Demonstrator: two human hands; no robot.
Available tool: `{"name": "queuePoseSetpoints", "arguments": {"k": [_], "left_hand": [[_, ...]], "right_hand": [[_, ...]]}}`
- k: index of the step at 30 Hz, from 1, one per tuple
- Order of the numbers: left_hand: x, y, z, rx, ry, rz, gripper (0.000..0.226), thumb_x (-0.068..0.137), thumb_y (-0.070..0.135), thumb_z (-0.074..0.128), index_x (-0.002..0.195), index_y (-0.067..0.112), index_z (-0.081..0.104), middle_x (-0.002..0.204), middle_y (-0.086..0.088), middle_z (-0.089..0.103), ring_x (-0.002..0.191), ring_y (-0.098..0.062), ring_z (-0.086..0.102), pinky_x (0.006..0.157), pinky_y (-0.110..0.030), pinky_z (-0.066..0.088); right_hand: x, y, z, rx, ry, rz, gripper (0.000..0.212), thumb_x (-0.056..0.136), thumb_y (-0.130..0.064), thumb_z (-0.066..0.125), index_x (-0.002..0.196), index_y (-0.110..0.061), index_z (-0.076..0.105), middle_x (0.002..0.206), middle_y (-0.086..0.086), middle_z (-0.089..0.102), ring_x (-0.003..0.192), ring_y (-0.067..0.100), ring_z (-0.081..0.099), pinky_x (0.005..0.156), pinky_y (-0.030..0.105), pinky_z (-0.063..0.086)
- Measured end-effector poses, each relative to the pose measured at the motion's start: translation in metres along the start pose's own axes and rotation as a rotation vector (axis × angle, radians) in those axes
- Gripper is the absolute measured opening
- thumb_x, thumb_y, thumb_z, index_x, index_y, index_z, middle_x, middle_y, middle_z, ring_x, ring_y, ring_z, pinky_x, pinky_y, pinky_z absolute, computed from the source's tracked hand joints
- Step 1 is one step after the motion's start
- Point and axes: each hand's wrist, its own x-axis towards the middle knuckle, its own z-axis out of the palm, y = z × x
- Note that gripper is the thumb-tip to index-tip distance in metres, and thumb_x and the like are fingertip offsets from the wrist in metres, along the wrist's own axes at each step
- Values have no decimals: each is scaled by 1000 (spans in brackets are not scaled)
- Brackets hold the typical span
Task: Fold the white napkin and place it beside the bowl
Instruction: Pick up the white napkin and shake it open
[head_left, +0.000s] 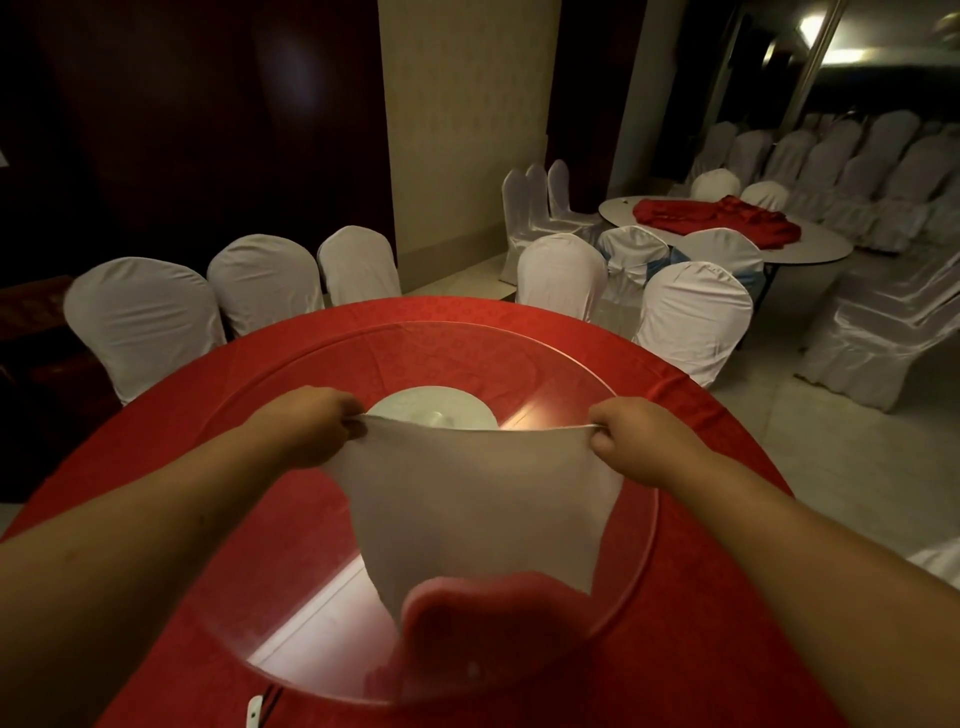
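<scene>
The white napkin (478, 499) hangs spread out in the air above the round table, stretched by its two upper corners. My left hand (311, 426) pinches the upper left corner and my right hand (636, 434) pinches the upper right corner. The cloth's lower edge hangs loose over the glass turntable (613, 597). No bowl shows in this view. A blurred pinkish-red shape (467, 623) sits low in front of the napkin, and I cannot tell what it is.
The table wears a red cloth (156, 447) with the turntable's white hub (415, 408) at its middle. White-covered chairs (140, 317) ring the far side. A small white object (253, 712) lies at the near edge. Another table with a heaped red cloth (717, 221) stands back right.
</scene>
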Motion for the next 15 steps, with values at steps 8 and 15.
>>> {"name": "queuePoseSetpoints", "arguments": {"k": [8, 15], "left_hand": [[-2, 5, -16, 104, -216, 23, 24, 96, 40, 66, 111, 24, 76, 85, 11, 63, 78, -11, 57, 69, -29, 41], [11, 21, 3, 181, -161, -59, 29, 98, 38, 59, 119, 25, 74, 111, 0, 71, 92, -20, 61, 80, -34, 51]], "right_hand": [[-6, 15, -29, -30, -542, 221, 10, 89, -12, 65, 92, -11, 74, 93, 14, 73, 73, 23, 68, 62, 34, 59], [17, 13, 5, -249, -308, 362, 21, 93, -17, 60, 106, -16, 76, 105, 9, 73, 95, 31, 69, 87, 42, 59]]}}
